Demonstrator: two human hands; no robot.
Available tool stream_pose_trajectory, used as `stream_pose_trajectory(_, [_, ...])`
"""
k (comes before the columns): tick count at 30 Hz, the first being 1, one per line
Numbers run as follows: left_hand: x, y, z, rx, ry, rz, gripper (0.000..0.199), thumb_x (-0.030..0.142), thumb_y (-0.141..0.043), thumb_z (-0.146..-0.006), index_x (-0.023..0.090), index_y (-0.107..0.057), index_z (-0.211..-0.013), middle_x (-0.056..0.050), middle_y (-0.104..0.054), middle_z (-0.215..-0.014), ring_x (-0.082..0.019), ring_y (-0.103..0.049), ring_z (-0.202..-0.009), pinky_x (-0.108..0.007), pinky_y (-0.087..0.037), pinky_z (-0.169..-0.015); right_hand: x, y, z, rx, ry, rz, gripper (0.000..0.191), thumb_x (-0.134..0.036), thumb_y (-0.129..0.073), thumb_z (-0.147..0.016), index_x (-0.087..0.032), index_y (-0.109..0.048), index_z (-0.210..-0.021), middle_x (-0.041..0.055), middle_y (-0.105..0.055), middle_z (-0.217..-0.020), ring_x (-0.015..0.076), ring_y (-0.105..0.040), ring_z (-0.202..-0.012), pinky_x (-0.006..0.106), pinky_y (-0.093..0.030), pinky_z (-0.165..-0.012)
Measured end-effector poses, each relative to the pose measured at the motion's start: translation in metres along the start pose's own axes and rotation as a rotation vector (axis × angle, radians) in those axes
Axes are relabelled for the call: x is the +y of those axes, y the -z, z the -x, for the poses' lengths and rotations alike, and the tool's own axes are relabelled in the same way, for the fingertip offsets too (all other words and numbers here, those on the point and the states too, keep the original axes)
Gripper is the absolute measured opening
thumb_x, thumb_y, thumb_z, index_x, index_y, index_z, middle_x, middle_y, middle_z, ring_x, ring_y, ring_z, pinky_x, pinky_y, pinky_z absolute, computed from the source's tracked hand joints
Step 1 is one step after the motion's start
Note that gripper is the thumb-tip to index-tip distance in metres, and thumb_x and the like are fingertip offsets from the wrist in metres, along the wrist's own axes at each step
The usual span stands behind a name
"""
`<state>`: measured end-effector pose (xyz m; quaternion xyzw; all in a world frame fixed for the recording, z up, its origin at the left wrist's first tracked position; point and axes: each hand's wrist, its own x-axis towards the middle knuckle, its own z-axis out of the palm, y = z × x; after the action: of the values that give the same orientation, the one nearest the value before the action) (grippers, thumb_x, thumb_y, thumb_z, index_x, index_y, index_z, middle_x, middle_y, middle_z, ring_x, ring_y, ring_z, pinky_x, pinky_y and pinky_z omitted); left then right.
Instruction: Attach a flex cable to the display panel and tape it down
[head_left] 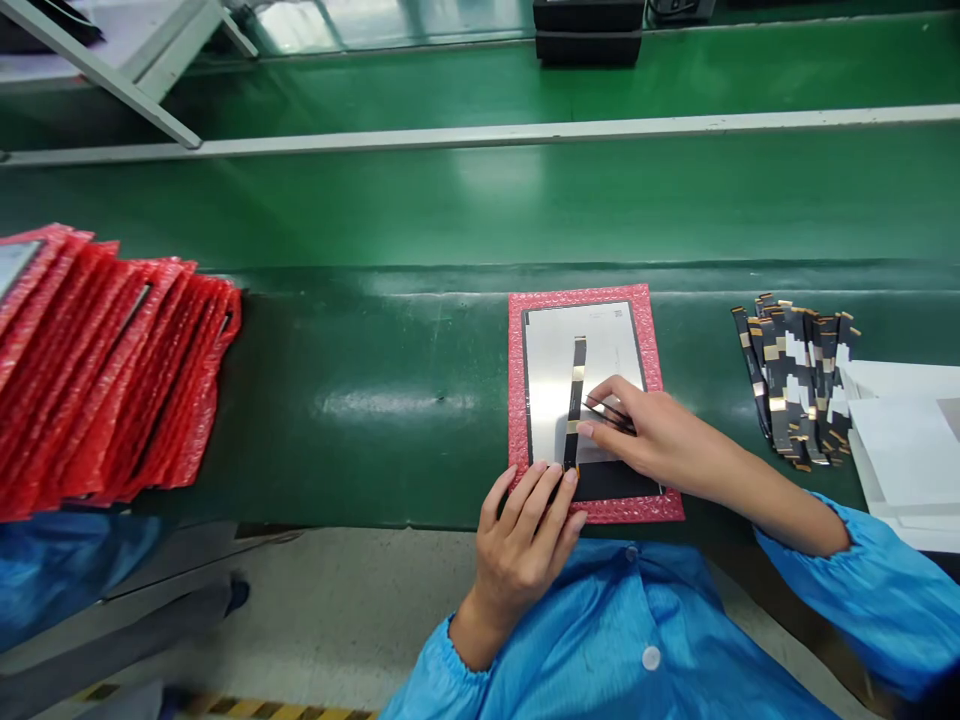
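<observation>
A flat panel with a pale back (pixel 551 365) lies on a red bubble-wrap sheet (pixel 516 400) on the green bench. A dark flex strip with gold pads (pixel 576 395) runs lengthwise down the panel's middle. My left hand (pixel 525 530) rests at the panel's near edge, its fingertips pressing on the lower end of the strip. My right hand (pixel 652 430) holds thin dark tweezers (pixel 607 415), whose tips point left toward the strip, and its forefinger touches the strip about halfway down.
A fanned pile of red bubble-wrap sleeves (pixel 105 370) fills the left side. Several loose flex strips (pixel 795 385) lie in a heap to the right, beside white sheets (pixel 907 450). A metal rail (pixel 480 135) crosses the far side of the bench.
</observation>
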<state>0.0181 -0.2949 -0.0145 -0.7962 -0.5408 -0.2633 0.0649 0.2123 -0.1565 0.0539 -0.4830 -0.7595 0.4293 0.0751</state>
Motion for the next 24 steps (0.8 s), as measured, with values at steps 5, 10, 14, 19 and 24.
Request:
stream_pose_trajectory(5, [-0.002,-0.002,0.005,0.011,0.005,0.038,0.045,0.034,-0.058,-0.096,0.021,-0.052,-0.139,-0.003,-0.069,-0.129,-0.019,-0.063,-0.122,-0.043,-0.046,-0.108,-0.004,0.01,0.034,0.118,0.008,0.009,0.033,-0.061,-0.051,-0.092,-0.035,-0.05,-0.113,-0.0028,-0.073,-0.081,0.0216,-0.069,-0.067,0.033,-0.052,-0.06])
stream_pose_trajectory(10, [-0.003,-0.004,0.007,0.015,0.026,0.073,0.046,0.033,-0.054,-0.098,0.023,-0.049,-0.142,-0.003,-0.068,-0.13,-0.02,-0.064,-0.122,-0.045,-0.048,-0.106,0.006,-0.001,0.081,0.081,-0.028,-0.209,0.016,-0.046,-0.046,-0.1,-0.042,-0.055,-0.111,-0.0025,-0.074,-0.098,0.0253,-0.071,-0.084,0.038,-0.058,-0.069])
stream_pose_trajectory(14, [-0.003,-0.006,0.006,0.03,0.012,0.022,0.042,0.035,-0.054,-0.097,0.027,-0.053,-0.138,-0.002,-0.07,-0.127,-0.022,-0.066,-0.118,-0.047,-0.051,-0.103,0.03,-0.02,0.111,0.13,-0.088,-0.377,0.016,-0.046,-0.049,-0.098,-0.043,-0.06,-0.109,-0.0026,-0.07,-0.083,0.0221,-0.067,-0.07,0.037,-0.056,-0.061])
stream_pose_trajectory(19, [-0.003,-0.01,0.009,0.041,0.001,-0.083,0.042,0.039,-0.047,-0.1,0.033,-0.048,-0.141,-0.001,-0.071,-0.125,-0.023,-0.069,-0.116,-0.048,-0.056,-0.099,0.053,-0.033,0.131,0.228,-0.152,-0.634,0.019,-0.049,-0.056,-0.094,-0.044,-0.065,-0.109,-0.0032,-0.064,-0.073,0.0187,-0.06,-0.059,0.031,-0.046,-0.048])
stream_pose_trajectory(24, [-0.006,-0.006,0.0,0.069,-0.005,-0.199,0.038,0.045,-0.034,-0.102,0.036,-0.05,-0.136,0.0,-0.073,-0.12,-0.021,-0.071,-0.114,-0.047,-0.061,-0.096,0.06,-0.032,0.142,0.35,-0.064,-0.7,0.017,-0.045,-0.062,-0.09,-0.044,-0.07,-0.105,-0.0045,-0.073,-0.088,0.0238,-0.071,-0.079,0.036,-0.057,-0.066])
